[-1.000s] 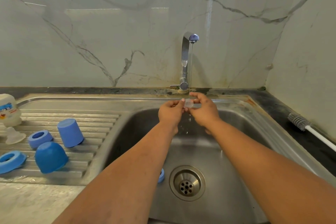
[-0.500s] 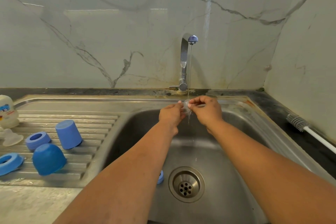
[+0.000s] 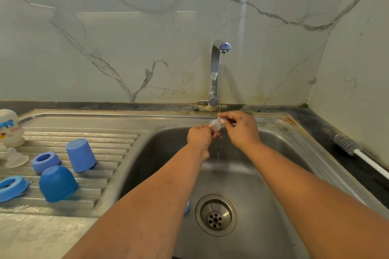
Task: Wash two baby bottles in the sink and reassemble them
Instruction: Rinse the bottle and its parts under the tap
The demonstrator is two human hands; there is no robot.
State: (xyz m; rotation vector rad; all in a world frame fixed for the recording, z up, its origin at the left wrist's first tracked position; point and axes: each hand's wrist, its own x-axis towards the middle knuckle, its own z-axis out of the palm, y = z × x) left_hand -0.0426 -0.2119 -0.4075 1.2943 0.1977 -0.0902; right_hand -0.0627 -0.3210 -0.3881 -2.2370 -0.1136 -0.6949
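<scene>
Rinsing of a clear teat under the thin stream from the tap, held over the sink so that run-off falls toward the drain. Left hand and right hand each pinch the teat from opposite sides, fingers curled, probably to stretch and turn it in the water. Washed blue caps and rings stand inverted on the ribbed draining board, beside one bottle body and a second teat. A bottle brush lies on the worktop at right.
</scene>
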